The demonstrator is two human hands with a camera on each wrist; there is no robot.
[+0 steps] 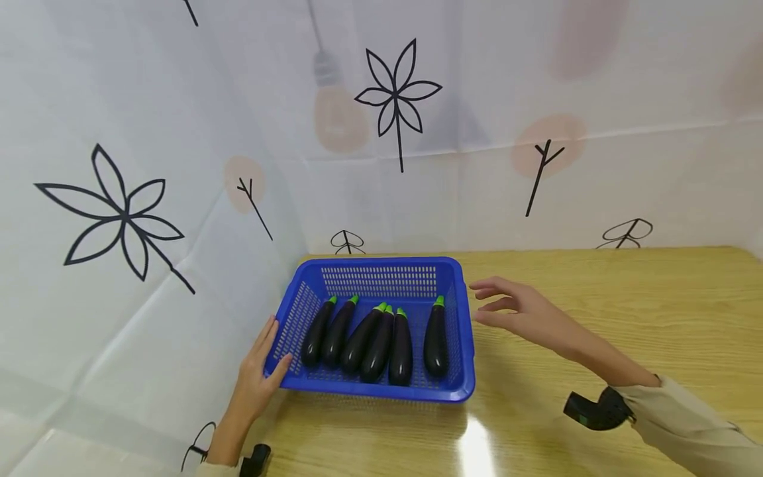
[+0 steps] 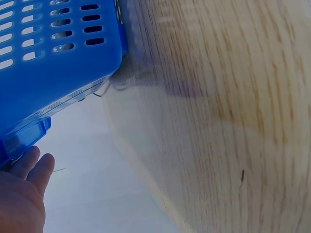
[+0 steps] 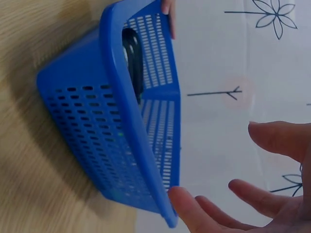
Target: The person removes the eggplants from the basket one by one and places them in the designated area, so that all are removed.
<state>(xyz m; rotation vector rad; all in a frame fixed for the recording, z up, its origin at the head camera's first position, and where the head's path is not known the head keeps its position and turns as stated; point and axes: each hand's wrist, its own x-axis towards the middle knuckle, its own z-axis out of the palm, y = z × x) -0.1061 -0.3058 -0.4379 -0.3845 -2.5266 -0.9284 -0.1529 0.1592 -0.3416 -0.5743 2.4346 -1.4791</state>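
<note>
A blue plastic basket [image 1: 381, 391] with slotted walls stands on the wooden table. Inside lie several dark purple eggplants [image 1: 369, 341] with green stem ends, most of them side by side toward the left. One eggplant [image 1: 436, 339] lies apart near the right wall. My left hand [image 1: 253, 377] grips the basket's left rim near the front corner, thumb over the edge and fingers along the outside. In the left wrist view, its fingers [image 2: 41, 170] reach under the rim. Beside the right rim, my right hand [image 1: 515, 311] holds nothing, its fingers spread and loosely bent.
White cloth [image 1: 477, 199] printed with dark plant drawings hangs behind the table and along its left side. The wooden tabletop [image 1: 626, 311] extends to the right of the basket. Each wrist wears a black device, such as the right wrist camera [image 1: 599, 409].
</note>
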